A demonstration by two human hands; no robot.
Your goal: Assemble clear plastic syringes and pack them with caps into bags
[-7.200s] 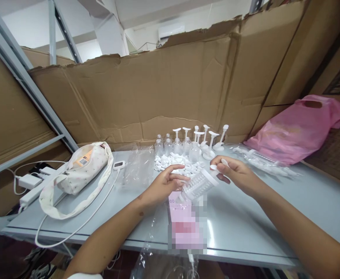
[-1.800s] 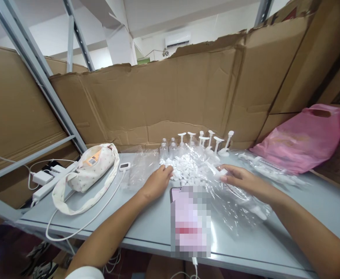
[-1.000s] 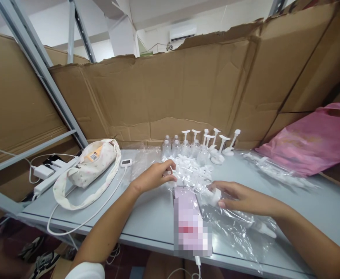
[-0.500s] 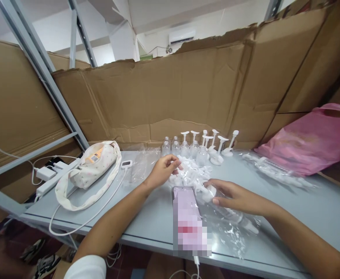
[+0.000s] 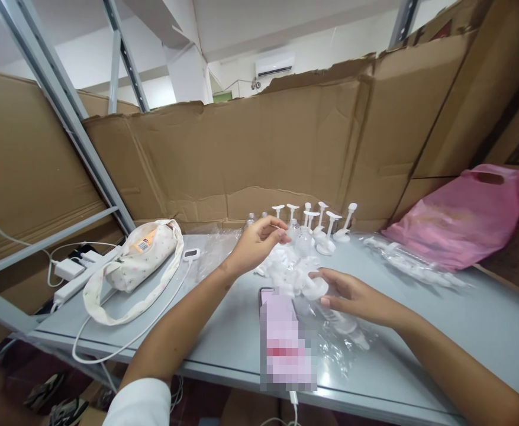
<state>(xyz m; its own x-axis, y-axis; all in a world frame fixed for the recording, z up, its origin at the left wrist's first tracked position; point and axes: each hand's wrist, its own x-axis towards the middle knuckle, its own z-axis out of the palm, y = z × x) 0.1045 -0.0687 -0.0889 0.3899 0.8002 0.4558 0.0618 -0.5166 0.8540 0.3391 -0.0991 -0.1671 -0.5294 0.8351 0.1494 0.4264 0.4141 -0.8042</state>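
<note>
My left hand (image 5: 255, 241) is lifted above a pile of small white caps (image 5: 286, 269), its fingertips pinched together; what they hold is too small to make out. My right hand (image 5: 352, 296) rests on the grey table (image 5: 441, 319) and grips a round white plastic piece (image 5: 315, 288) at the mouth of a crumpled clear plastic bag (image 5: 339, 337). Behind the pile stand small clear bottles (image 5: 302, 238) and several white stemmed pump parts (image 5: 330, 228).
A phone (image 5: 283, 337) lies near the table's front edge with a cable below it. At the left are a flowered pouch (image 5: 139, 257), a white cord and a power strip (image 5: 70, 269). A pink plastic bag (image 5: 463, 219) and a clear packet of parts (image 5: 412, 265) sit at the right. Cardboard (image 5: 263, 154) walls the back.
My left hand has risen from the cap pile with its fingers pinched. My right hand has pulled the clear bag and the white piece nearer to the phone.
</note>
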